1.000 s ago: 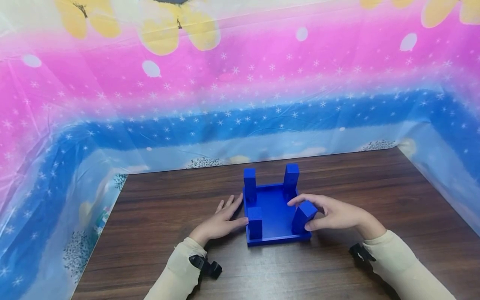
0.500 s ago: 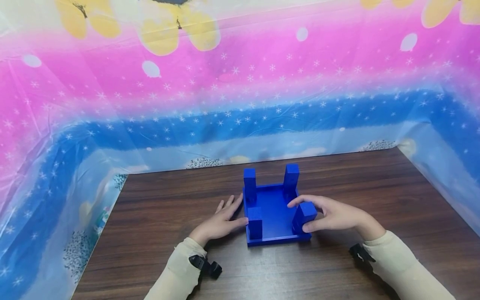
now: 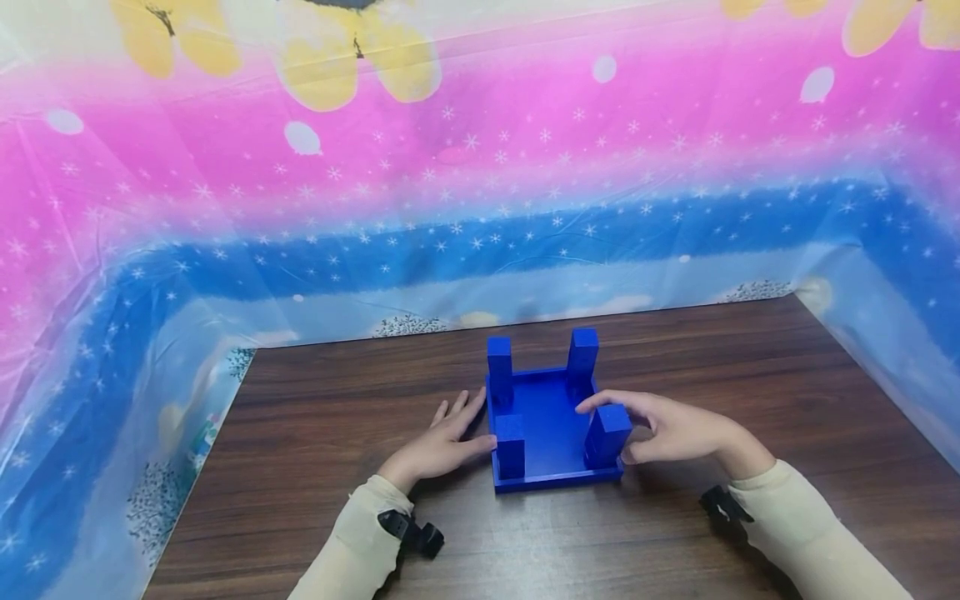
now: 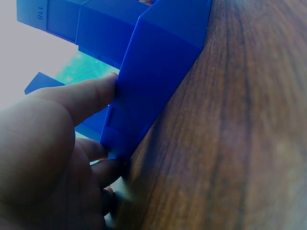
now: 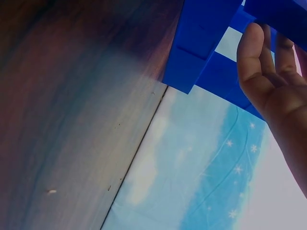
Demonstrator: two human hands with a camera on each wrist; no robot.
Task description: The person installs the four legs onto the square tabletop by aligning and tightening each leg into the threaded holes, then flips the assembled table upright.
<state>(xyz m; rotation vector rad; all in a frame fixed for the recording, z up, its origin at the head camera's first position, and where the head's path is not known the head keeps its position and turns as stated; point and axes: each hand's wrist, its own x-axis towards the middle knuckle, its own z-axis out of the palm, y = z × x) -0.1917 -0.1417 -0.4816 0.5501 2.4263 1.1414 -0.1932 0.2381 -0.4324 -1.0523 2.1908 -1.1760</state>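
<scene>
A blue square tray-like base (image 3: 547, 433) lies on the table with a square post at each corner, like an upturned toy table. My left hand (image 3: 438, 450) rests against its left side, fingers extended, thumb by the near left post (image 3: 511, 446). In the left wrist view, thumb (image 4: 96, 93) and fingertips touch the base's outer wall (image 4: 148, 72). My right hand (image 3: 678, 429) is round the near right post (image 3: 609, 435), index finger behind it and thumb at its right side. This post looks upright. The right wrist view shows the thumb (image 5: 250, 50) beside the post (image 5: 280, 17).
The far left post (image 3: 499, 371) and far right post (image 3: 582, 362) stand upright. A brown wooden table (image 3: 337, 408) lies beneath. A pink and blue patterned cloth (image 3: 480, 183) hangs along the table's back and sides.
The near right post has turned slightly and stands straighter than a second ago. My right thumb has shifted from its front face to its right side. The left hand has stayed still.
</scene>
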